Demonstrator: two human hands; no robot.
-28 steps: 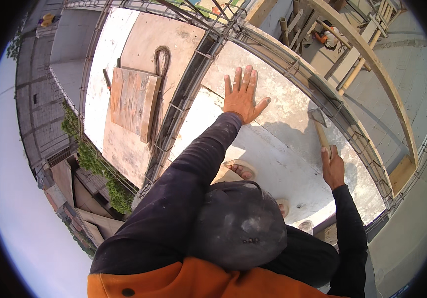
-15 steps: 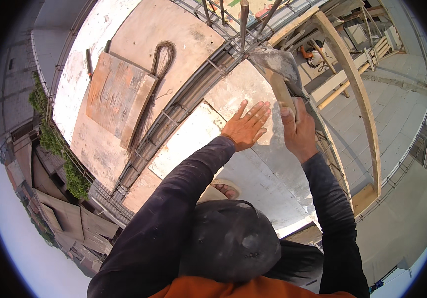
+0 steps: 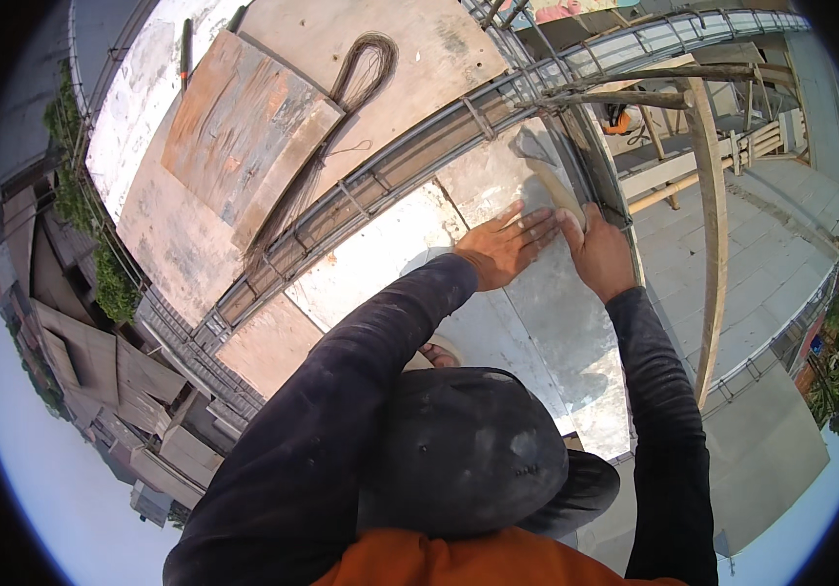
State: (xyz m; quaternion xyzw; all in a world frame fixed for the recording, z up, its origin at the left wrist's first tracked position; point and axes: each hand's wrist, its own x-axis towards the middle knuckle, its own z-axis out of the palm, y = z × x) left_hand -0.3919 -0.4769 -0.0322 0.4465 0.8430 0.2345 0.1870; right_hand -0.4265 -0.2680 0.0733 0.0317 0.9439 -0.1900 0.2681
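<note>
My left hand point(image 3: 507, 244) lies with fingers stretched out on the pale, stained panels point(image 3: 463, 176). Just right of it, my right hand point(image 3: 600, 254) is wrapped round the pale wooden handle of a tool point(image 3: 551, 181); its grey metal head is hard to make out against the panel, beside the rebar channel at the panel's right edge. The fingertips of both hands are close together. Below my hands are a sandaled foot point(image 3: 444, 356) and my bent, dark-clad knee point(image 3: 463, 449).
A rebar cage point(image 3: 370, 188) crosses to the upper left. Beyond it lie a weathered board point(image 3: 239, 132), looped wire point(image 3: 361, 59) and a slim tool point(image 3: 185, 54). To the right stand timber beams point(image 3: 709, 234) over a lower level, where a person in orange point(image 3: 617, 119) is partly visible.
My right hand has moved up and leftward with the tool, beside my left hand. My left hand remains spread on the panel. The camera view has turned, shifting the surroundings.
</note>
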